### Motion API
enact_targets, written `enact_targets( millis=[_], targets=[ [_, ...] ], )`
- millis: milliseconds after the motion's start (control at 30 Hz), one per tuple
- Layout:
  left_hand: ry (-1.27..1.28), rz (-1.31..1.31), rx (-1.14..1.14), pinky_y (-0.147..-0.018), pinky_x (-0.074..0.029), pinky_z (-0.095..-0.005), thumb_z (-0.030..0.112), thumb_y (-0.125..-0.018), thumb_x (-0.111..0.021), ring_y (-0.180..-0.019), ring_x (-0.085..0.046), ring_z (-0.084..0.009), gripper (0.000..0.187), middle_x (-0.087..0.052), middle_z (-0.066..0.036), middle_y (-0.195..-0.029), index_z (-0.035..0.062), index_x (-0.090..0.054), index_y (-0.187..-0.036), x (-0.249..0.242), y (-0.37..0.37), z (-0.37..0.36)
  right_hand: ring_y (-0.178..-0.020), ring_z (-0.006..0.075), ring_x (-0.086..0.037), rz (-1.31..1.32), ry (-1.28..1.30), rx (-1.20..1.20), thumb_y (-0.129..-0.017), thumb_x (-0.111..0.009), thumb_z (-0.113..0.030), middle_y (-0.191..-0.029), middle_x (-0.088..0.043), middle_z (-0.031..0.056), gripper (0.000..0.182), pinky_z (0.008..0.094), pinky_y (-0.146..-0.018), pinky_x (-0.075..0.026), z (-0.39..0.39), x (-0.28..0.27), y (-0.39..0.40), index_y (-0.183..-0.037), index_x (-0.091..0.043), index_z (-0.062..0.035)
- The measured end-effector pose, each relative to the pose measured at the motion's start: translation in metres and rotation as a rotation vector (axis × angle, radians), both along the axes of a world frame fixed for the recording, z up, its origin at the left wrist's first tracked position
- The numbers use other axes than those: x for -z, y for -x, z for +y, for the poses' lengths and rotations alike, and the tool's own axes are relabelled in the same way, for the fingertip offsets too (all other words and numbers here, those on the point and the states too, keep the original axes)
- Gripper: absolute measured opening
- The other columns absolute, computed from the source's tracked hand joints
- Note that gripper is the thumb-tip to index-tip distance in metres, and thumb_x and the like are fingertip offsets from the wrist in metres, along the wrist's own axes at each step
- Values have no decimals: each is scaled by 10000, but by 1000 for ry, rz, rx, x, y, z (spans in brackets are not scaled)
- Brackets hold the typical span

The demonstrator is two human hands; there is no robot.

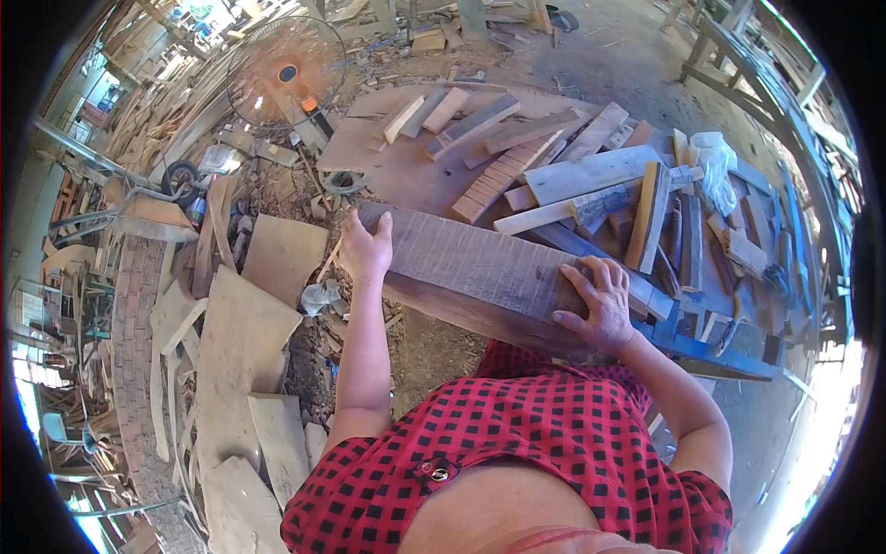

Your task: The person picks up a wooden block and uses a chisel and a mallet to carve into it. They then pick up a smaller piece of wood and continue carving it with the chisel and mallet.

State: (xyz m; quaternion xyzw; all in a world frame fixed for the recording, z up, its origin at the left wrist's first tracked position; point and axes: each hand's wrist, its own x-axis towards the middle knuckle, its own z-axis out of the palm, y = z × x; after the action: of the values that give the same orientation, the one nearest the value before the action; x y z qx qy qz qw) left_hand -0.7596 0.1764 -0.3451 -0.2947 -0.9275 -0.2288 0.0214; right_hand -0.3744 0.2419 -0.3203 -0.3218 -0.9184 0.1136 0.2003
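A thick, dark block of wood (475, 257) with a rough, saw-marked top lies across the space before my body. My left hand (369, 247) grips its far left end, thumb up on the top edge and the other fingers mostly hidden behind it. At the near right end, my right hand (602, 300) clasps the block, fingers bent over the top face. Just beyond the block are loose wood pieces, among them a pale grey board (591, 175) and a ridged brown plank (506, 177).
A large brown board (369, 166) bears several short wood offcuts. A round fan (288, 72) stands at the back left, near a wheelbarrow (152, 217). A clear plastic bag (713, 171) rests among the wood at right. Flat wooden sheets (235, 369) lie at left.
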Motion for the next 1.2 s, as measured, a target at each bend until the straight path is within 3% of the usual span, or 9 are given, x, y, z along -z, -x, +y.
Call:
enact_targets(
  millis=[467, 533, 633, 733, 767, 833, 1067, 1133, 1200],
  targets=[
    [-27, 6, -36, -920, -449, -456, 553, -819, -587, -1126, -561, -336, 660, -569, -153, -1238, 90, -503, -1282, 1, -3, 1, -1148, 352, -434, 91, -6, 34, -792, -653, -427, -1183, -500, 150, 517, 484, -970, -331, 12, 14, -14, -1185, -596, -97],
    [-50, 10, -34, -916, -451, -456, 556, -816, -591, -1122, -563, -338, 656, -575, -152, -1232, 95, -510, -1276, 7, 1, 1, -1147, 364, -437, 394, 115, 51, -774, -695, -369, -1180, -493, 173, 527, 496, -936, -363, 36, 18, -17, -1207, -575, -94],
    [-56, 19, -43, -909, -455, -457, 557, -809, -602, -1113, -568, -342, 643, -585, -152, -1219, 102, -527, -1257, 5, -1, 1, -1162, 401, -420, 290, -197, 326, -740, -732, -352, -1266, -428, 203, 669, 514, -936, -369, 76, 17, -37, -1313, -476, -120],
    [-67, -14, -32, -898, -458, -458, 551, -801, -617, -1104, -570, -343, 614, -582, -155, -1207, 114, -535, -1225, 4, -2, 1, -1198, 424, -393, 101, -284, 589, -700, -758, -392, -1314, -384, 234, 911, 516, -965, -353, 111, 30, -58, -1431, -296, -105],
    [-68, 9, -49, -894, -459, -459, 548, -801, -620, -1101, -570, -345, 605, -575, -157, -1207, 117, -531, -1217, 4, -3, 1, -1198, 424, -393, 106, -288, 597, -700, -758, -392, -1314, -384, 234, 911, 516, -965, -353, 118, 35, -62, -1431, -296, -105],
    [-76, 70, -76, -881, -461, -473, 534, -805, -620, -1069, -578, -353, 583, -552, -152, -1215, 126, -514, -1207, 5, -6, 2, -1210, 427, -392, 76, 177, 662, -689, -766, -406, -1331, -364, 251, 1020, 522, -975, -344, 120, 33, -59, -1469, -188, -88],
    [9, 189, -13, -925, -435, -475, 520, -821, -603, -1168, -497, -358, 555, -523, -164, -1242, 127, -538, -1209, 14, 6, 11, -1194, 430, -409, 151, 130, 706, -693, -756, -308, -1308, -377, 255, 1050, 514, -959, -348, 122, 55, -50, -1481, -105, -69],
    [415, 457, 38, -943, -426, -469, 498, -821, -605, -1231, -435, -370, 550, -488, -171, -1307, 113, -569, -1213, -8, -13, 21, -1203, 426, -402, 179, 131, 700, -687, -752, -279, -1310, -377, 249, 1047, 510, -971, -336, 124, 58, -54, -1483, -102, -78],
    [238, 348, 282, -953, -423, -451, 472, -812, -621, -1222, -459, -365, 558, -497, -177, -1321, 79, -592, -1206, -33, -57, 36, -1192, 414, -438, 279, 208, 703, -641, -784, -192, -1303, -410, 247, 1055, 529, -975, -360, 126, 57, -60, -1478, -151, -83]
  ],
)
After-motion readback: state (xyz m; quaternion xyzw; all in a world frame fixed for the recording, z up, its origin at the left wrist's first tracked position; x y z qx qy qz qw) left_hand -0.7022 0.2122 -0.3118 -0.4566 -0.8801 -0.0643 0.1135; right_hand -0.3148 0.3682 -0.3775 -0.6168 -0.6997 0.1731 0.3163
